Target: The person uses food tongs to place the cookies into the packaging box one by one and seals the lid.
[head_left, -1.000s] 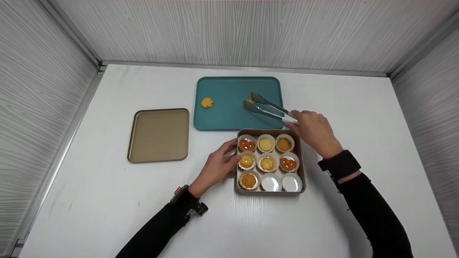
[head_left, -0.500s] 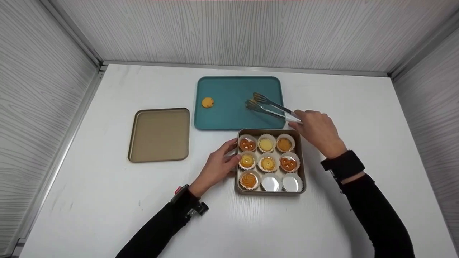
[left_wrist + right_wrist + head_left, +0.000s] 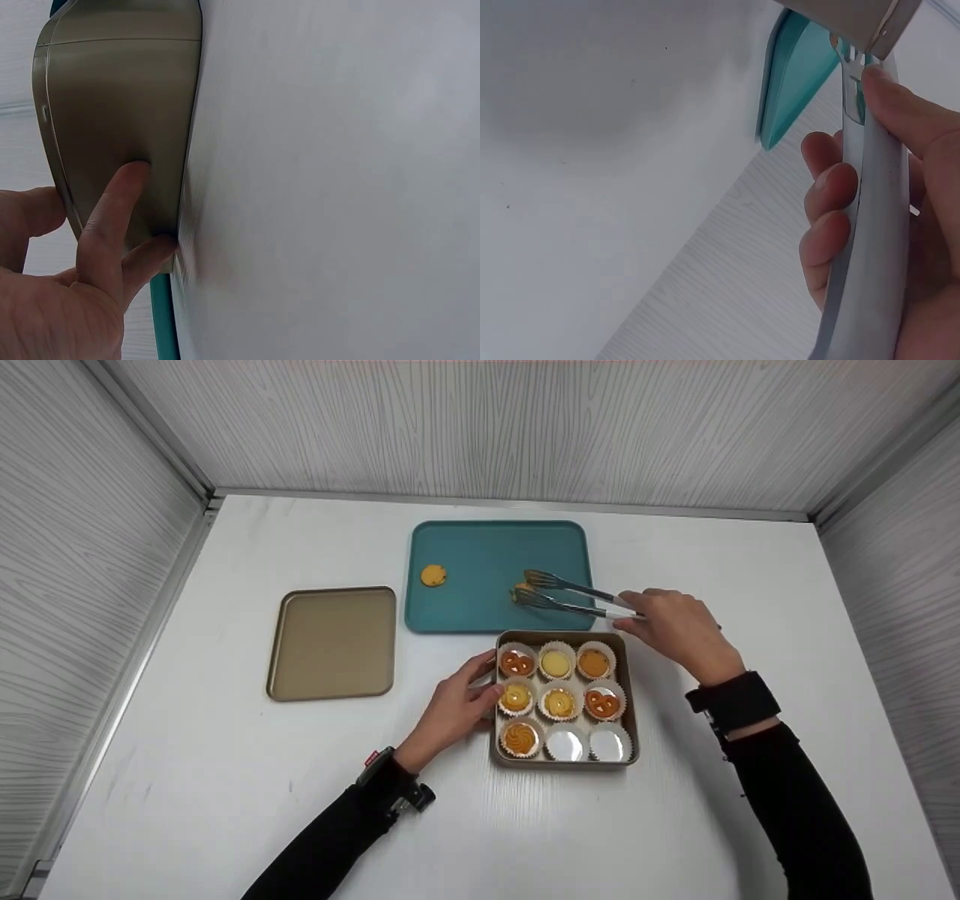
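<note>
Two-handed, gripped tongs (image 3: 581,588) in right hand (image 3: 679,630) at right cookie (image 3: 519,594) on far tray (image 3: 472,616), perhaps risking cracks by oversqueezing; pinched box (image 3: 566,765) at left with left hand (image 3: 454,699).

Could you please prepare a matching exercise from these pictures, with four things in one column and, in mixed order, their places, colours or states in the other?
Column one
1) tongs
2) left hand
3) small square tray
4) large tray

Column two
A) gold-brown in colour
B) bears a round cookie near its left edge
C) gripped by the right hand
D) touching the side of the tin

Right pairs: 1-C, 2-D, 3-A, 4-B
</note>
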`<state>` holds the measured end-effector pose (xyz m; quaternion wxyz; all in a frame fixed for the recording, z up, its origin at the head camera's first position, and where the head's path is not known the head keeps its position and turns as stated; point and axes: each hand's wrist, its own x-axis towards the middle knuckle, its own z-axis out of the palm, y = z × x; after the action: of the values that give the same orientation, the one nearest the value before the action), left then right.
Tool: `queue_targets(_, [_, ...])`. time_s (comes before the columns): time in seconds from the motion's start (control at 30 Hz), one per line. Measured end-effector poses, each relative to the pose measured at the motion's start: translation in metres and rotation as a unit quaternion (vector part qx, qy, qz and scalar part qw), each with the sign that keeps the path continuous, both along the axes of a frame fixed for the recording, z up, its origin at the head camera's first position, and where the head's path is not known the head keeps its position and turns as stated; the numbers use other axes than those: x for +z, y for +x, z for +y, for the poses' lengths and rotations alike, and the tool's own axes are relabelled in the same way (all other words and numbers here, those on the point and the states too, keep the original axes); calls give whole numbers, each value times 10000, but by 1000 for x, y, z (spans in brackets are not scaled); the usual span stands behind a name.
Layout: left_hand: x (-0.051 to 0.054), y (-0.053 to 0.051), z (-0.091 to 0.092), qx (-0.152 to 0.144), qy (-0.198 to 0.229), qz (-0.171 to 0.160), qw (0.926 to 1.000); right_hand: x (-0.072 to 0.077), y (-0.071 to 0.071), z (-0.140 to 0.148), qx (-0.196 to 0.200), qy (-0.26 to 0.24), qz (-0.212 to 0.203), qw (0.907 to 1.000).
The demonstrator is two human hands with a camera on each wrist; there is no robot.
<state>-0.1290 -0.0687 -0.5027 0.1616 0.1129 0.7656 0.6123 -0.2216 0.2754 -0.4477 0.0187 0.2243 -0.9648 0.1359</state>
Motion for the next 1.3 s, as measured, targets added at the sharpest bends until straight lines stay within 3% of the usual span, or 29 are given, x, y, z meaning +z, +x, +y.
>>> queue_targets(0.4, [1,0,1,25,79,-133,9999,5,-2,-9,-190,-7,-402,9990])
queue_targets(0.77, [0,0,1,33,148,-6,9999,1,3,6,-336,-81,-143,9993])
queue_targets(1.3, [-2,0,0,55,-99,173,9998,-12,0,-7,-403,-242,-104,9988])
